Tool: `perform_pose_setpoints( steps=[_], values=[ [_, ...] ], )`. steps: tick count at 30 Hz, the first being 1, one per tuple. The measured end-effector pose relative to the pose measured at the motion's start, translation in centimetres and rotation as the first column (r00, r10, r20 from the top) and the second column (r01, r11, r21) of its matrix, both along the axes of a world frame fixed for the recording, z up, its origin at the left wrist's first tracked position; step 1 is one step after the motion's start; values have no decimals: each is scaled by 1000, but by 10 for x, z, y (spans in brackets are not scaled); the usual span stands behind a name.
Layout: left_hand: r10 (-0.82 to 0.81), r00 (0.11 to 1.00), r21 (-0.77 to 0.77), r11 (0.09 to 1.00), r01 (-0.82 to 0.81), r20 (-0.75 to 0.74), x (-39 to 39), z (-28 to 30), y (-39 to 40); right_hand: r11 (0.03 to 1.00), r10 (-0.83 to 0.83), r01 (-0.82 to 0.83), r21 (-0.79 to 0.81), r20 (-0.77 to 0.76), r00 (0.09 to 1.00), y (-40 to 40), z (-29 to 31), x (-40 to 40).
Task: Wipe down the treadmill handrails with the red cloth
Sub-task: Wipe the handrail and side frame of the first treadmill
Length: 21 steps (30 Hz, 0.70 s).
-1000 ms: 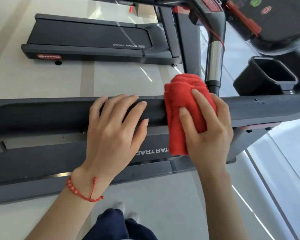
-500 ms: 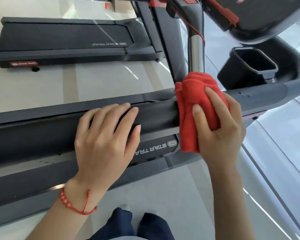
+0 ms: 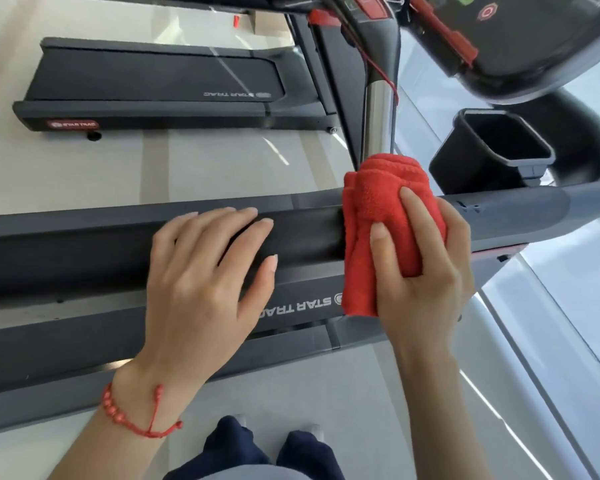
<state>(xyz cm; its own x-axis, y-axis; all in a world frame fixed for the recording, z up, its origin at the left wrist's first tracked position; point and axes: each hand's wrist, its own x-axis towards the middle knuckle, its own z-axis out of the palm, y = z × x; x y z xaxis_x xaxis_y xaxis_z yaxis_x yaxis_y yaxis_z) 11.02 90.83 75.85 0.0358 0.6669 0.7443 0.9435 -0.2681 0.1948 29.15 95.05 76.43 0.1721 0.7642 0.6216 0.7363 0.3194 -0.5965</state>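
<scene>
A dark grey treadmill handrail (image 3: 84, 251) runs across the middle of the view from left to right. The folded red cloth (image 3: 371, 216) is draped over it right of centre. My right hand (image 3: 426, 275) presses on the cloth and grips it against the rail, fingers spread over the top. My left hand (image 3: 205, 282), with a red bead bracelet at the wrist, lies flat on the rail just left of the cloth, palm down, fingers slightly apart, holding nothing.
A black cup holder (image 3: 499, 150) hangs beside the rail's right bend. Above it are the console (image 3: 533, 39) and a chrome upright (image 3: 378, 119). A second treadmill deck (image 3: 153, 84) lies on the pale floor behind. My feet show at the bottom.
The cloth and my right hand have shifted a little to the right along the rail. My left hand stays flat on the rail. The head view has swayed.
</scene>
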Motion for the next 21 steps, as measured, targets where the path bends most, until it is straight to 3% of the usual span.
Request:
perform_pose_setpoints(
  steps=[6, 12, 18, 21],
  values=[
    [-71, 997, -25, 997, 71, -7, 41, 0, 15, 987, 145, -152, 50, 118, 982, 5, -5, 17],
    [-34, 999, -44, 998, 33, -37, 54, -4, 27, 998, -45, 46, 33, -29, 999, 20, -1, 51],
    [18, 999, 2, 1000, -18, -30, 60, -6, 30, 994, 104, -106, 23, 93, 990, 24, -2, 63],
    [27, 999, 9, 1000, -27, -34, 62, -7, 29, 999, 33, -34, 36, 37, 999, 31, -2, 80]
  ],
)
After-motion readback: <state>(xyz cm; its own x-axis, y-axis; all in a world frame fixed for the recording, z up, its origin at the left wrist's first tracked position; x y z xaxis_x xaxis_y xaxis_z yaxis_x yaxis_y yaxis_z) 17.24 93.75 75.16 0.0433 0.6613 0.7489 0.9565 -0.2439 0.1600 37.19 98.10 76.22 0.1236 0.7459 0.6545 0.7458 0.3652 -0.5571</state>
